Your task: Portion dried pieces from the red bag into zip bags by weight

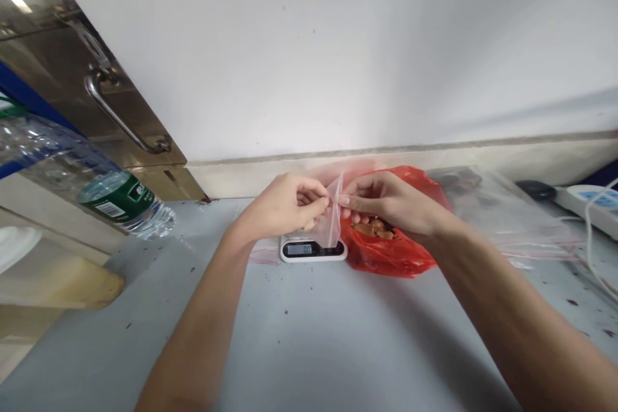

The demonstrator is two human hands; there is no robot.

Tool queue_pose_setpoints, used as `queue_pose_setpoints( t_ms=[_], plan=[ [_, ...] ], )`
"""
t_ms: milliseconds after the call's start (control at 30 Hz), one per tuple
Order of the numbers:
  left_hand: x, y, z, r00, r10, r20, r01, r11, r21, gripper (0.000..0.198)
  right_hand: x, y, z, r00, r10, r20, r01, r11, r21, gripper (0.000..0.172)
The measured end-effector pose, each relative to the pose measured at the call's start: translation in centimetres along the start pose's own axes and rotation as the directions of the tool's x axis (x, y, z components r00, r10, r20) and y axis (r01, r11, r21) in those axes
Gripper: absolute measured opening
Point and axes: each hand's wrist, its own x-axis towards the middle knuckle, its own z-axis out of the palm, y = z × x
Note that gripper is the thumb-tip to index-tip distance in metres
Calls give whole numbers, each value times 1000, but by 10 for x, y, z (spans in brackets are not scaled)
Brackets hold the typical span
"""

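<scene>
Working over the grey surface [299, 335], left of the crumpled red plastic bag [400, 257], you pinch, left hand [284, 203] and right hand [393, 199] nearly closed, at the white digital scale [313, 250], a clear plastic bag [332, 224], seemingly opening it; next needs gentle parting.

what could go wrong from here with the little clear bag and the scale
The left hand and right hand pinch the thin clear bag near its top, so it could slip or tear if pulled hard.
The bag hangs close over the scale, so a bump might disturb its 0.0 reading.
The open red bag sits right beside the scale, below the right hand; a knock could spill its brown pieces.
</scene>
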Motion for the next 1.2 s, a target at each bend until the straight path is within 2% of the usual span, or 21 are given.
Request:
queue_pose_setpoints(
  t_ms=[133, 200, 300, 467, 667, 733, 833, 900, 967, 1000, 1033, 1100, 1133, 1200],
  plan=[
    [-1, -1, -2, 999, 34, 19, -34, 999, -7, 18, -1, -2, -1, 1000, -31, -6, 31, 999, -27, 39],
    [-1, 0, -1, 999, 32, 20, -31, 999, -8, 17, -2, -3, -1, 1000, -3, -3, 3, 1000, -19, 37],
    [-1, 1, -1, 1000, 4, 24, -5, 1000, 4, 18, -3, -4, 1, 1000, 28, 8, -28, 1000, -12, 38],
    [-1, 3, 3, 997, -71, -21, 71, 997, -2, 17, -3, -7, 4, 1000, -15, 27, 16, 999, -29, 43],
    [1, 3, 5, 997, -74, -33, 73, 997, -40, 11, -5, -13, 5, 1000, 31, -4, -31, 994, -107, 26],
    [1, 3, 2, 992, -93, -89, 90, 995, -35, 12, -4, -15, 4, 996, 58, -72, -68, 987, -144, 29],
    [1, 1, -6, 947, -108, -301, 107, 994, -19, 11, -3, -18, 4, 955, 79, -286, -159, 950, -269, 36],
    [1, 1, -8, 900, -89, -428, 92, 996, -13, 10, -3, -19, 5, 885, -18, -465, -191, 897, -398, 35],
    [1, 1, -4, 873, -44, -486, 57, 998, 12, 10, -3, -19, 8, 803, -199, -561, -149, 845, -513, 27],
    [2, 1, -1, 865, -11, -502, 37, 999, 40, 11, -3, -19, 11, 782, -276, -558, -102, 828, -552, 22],
    [2, 1, 4, 858, 24, -513, 16, 997, 74, 11, -3, -18, 13, 787, -331, -520, -40, 815, -578, 18],
    [3, 3, 11, 855, 84, -511, -17, 991, 136, 12, -3, -17, 19, 848, -371, -379, 92, 806, -584, 16],
    [4, 3, 14, 857, 106, -505, -31, 987, 155, 13, -3, -16, 21, 872, -371, -319, 138, 812, -567, 20],
    [3, 4, 16, 863, 129, -488, -50, 984, 171, 15, -4, -14, 24, 883, -371, -289, 180, 834, -522, 23]
  ],
)
